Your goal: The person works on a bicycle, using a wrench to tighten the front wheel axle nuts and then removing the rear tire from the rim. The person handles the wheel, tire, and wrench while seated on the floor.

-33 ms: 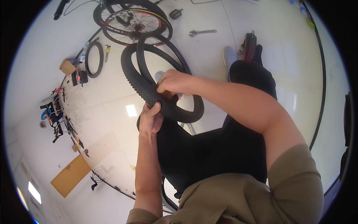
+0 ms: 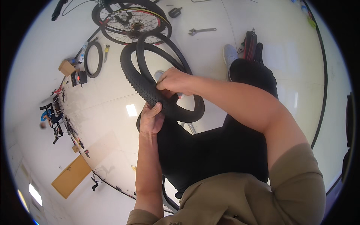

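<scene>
1. Nothing has visibly moved: both hands keep the same grip.
2. Left hand [image 2: 150, 119] clasps the knobby tyre [image 2: 139, 80] over the lap; right hand [image 2: 175, 80] pinches its inner tube [image 2: 165, 45].
3. Feed the tube in evenly, without twisting.

It was a bicycle repair workshop — beyond the gripped knobby tyre [image 2: 139, 80] lay a spoked wheel [image 2: 132, 23], a wrench [image 2: 201, 30], a loose pedal [image 2: 175, 12] and spare tyre [image 2: 93, 59] on the pale floor [image 2: 105, 108].
</scene>
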`<state>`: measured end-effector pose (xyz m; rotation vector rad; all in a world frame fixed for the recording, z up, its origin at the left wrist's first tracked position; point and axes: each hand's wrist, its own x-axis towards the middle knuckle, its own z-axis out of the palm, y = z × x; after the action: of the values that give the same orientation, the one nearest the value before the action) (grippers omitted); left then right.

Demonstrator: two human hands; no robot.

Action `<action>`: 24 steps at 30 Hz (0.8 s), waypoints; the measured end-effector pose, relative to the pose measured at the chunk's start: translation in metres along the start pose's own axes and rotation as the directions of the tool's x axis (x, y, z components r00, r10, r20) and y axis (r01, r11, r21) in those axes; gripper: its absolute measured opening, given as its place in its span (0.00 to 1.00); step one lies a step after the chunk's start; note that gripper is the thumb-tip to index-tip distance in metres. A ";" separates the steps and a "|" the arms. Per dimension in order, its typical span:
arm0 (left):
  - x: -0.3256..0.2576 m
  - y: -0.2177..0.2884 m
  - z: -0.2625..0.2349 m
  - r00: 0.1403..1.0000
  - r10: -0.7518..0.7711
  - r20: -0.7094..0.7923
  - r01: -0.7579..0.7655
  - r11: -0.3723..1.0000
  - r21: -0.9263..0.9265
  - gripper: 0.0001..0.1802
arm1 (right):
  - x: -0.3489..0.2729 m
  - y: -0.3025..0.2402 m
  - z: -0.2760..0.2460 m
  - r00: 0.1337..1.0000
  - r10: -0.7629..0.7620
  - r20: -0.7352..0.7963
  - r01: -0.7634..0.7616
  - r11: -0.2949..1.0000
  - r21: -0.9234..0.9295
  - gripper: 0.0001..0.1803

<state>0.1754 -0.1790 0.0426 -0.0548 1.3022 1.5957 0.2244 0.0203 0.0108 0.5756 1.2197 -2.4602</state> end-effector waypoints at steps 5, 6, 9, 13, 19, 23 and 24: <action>-0.010 -0.001 0.021 0.997 -0.036 -0.061 0.041 0.996 0.076 0.27 | 0.001 0.007 -0.002 0.994 0.069 -0.080 -0.069 0.998 0.002 0.12; -0.013 -0.001 0.017 0.996 -0.050 -0.073 0.060 0.988 0.141 0.28 | -0.001 0.005 -0.001 0.994 0.071 -0.079 -0.071 0.997 -0.003 0.11; -0.022 -0.002 0.008 0.990 -0.090 -0.112 0.120 0.948 0.295 0.28 | -0.009 0.000 -0.001 0.994 0.105 -0.028 -0.107 0.991 -0.084 0.11; -0.029 -0.001 0.007 0.987 -0.101 -0.127 0.145 0.900 0.412 0.27 | -0.008 0.011 0.002 0.997 0.082 -0.008 -0.082 0.993 -0.086 0.12; -0.032 -0.002 0.011 0.996 -0.057 -0.072 0.084 0.887 0.454 0.30 | -0.005 0.024 0.007 0.994 0.094 0.054 -0.093 0.996 -0.017 0.14; -0.031 -0.001 0.013 0.999 -0.038 -0.039 0.049 0.933 0.356 0.29 | -0.005 0.028 0.005 0.982 0.109 0.156 -0.129 0.983 0.130 0.18; -0.031 -0.001 0.011 0.997 -0.050 -0.057 0.067 0.929 0.364 0.29 | -0.005 0.028 0.005 0.975 0.111 0.190 -0.142 0.978 0.155 0.19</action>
<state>0.1965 -0.1911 0.0646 0.1000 1.6016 1.2851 0.2408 0.0009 -0.0032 0.4463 0.8848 -2.4590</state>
